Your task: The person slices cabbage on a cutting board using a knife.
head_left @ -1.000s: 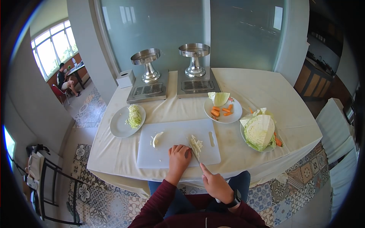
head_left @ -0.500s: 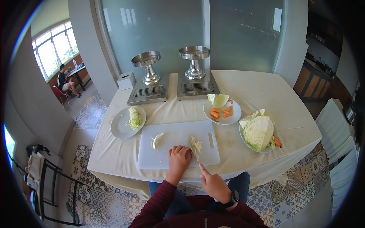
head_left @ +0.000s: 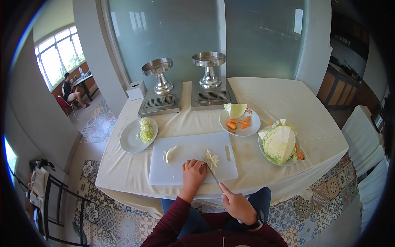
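Note:
My right hand (head_left: 238,206) grips a knife (head_left: 212,172), its blade slanting over the white cutting board (head_left: 193,144). My left hand (head_left: 194,173) rests on the board with fingers curled, just left of the blade; whatever lies under the fingers is hidden. Right of the blade lies a small heap of shredded cabbage (head_left: 212,158). A pale cabbage wedge (head_left: 171,153) sits on the board's left part, with a few bits around it.
A plate (head_left: 127,139) at left bears more shreds. Carrot pieces (head_left: 233,123) and a cabbage leaf (head_left: 235,110) share another plate. A cut cabbage (head_left: 279,144) sits at right. Two metal stands (head_left: 163,85) are behind. A person (head_left: 70,90) sits far left.
The knife has drawn back toward me and to the right, so more of its blade shows. My left hand stays at about the same spot.

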{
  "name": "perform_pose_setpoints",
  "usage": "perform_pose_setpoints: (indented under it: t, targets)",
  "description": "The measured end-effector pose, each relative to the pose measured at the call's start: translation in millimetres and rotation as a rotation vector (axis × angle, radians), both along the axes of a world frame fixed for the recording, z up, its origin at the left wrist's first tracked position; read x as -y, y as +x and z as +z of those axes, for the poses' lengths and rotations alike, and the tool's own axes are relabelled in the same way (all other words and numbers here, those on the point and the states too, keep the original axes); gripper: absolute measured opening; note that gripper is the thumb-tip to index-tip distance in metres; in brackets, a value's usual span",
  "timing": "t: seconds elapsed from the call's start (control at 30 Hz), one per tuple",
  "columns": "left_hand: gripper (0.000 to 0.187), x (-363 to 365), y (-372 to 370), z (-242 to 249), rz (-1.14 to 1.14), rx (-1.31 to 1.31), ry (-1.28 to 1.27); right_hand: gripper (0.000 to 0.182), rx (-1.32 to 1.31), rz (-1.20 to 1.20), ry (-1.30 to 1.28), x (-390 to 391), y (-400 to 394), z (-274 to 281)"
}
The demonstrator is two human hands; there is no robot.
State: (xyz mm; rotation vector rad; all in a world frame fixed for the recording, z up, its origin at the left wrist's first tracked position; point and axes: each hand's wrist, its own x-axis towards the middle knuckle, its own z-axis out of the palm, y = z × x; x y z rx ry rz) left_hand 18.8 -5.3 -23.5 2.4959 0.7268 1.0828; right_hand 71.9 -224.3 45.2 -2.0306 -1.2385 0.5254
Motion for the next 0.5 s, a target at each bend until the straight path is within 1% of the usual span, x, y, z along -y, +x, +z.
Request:
perform_pose_setpoints:
  t: [0.5]
  targets:
    - [0.007, 0.3, 0.1, -0.4, 0.002, 0.002, 0.001, 0.052, 0.01, -0.054, 0.017, -4.7, -2.6, -6.4]
